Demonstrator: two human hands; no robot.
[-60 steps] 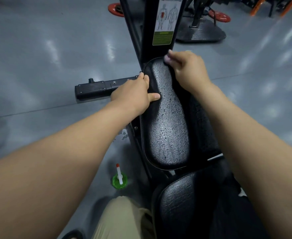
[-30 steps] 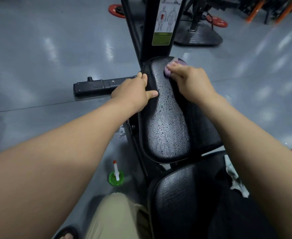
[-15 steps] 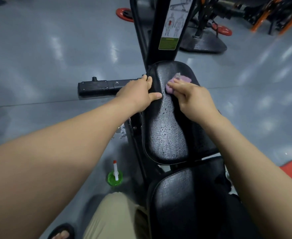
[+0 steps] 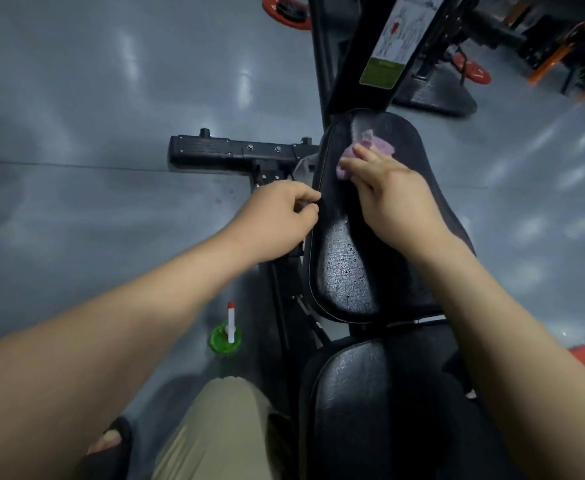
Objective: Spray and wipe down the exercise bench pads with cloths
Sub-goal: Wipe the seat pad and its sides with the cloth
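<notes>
Purple cloth (image 4: 370,147) lies at the upper end of the black bench pad (image 4: 346,271), pressed under outstretched fingers of the right hand (image 4: 391,202). Left hand (image 4: 277,216) curls against the pad's left edge; blur hides whether it grips. Green-topped spray bottle (image 4: 227,336) stands on the floor (image 4: 76,202) nearby

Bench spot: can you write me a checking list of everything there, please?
Surface: upper pad speckled with droplets; lower pad nearer.
Job's things: purple cloth on the upper pad's far end; spray bottle upright on the floor.
Clutter: nothing seen.
Hands: right hand presses the cloth; left hand curled at the upper pad's left edge, grip unclear.
Cables: nothing seen.
Surroundings: red plates, black frame.
</notes>
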